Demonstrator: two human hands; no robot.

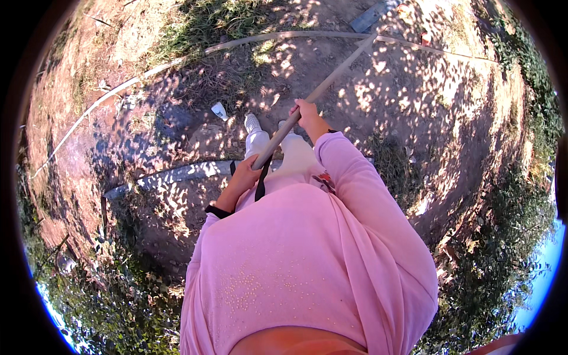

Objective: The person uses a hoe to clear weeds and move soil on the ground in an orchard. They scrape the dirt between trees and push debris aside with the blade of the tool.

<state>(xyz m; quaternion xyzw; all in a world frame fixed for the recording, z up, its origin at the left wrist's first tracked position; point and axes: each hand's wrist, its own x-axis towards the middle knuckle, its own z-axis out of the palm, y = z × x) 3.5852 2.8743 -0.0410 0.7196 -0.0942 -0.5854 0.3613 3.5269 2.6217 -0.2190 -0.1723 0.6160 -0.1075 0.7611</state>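
A long wooden tool handle (339, 71) runs slantwise from my waist towards the upper right. My right hand (308, 115) is wrapped around it about midway, in front of my legs. Close to my body, my left hand (246, 174) grips the near end of the same handle. The far end reaches down to the bare soil by a thin curved pole or pipe. Whatever head it carries there is too small to make out. A black strap (261, 184) hangs beside my left hand.
The pale curved pole or pipe (248, 41) crosses the ground ahead. A white cup-like container (219, 111) lies near my shoes (252, 123). A grey board (368, 17) lies at the top, and a grey plank or beam (186, 172) beside my legs. Grass (208, 26) and leafy bushes (483, 248) surround the soil.
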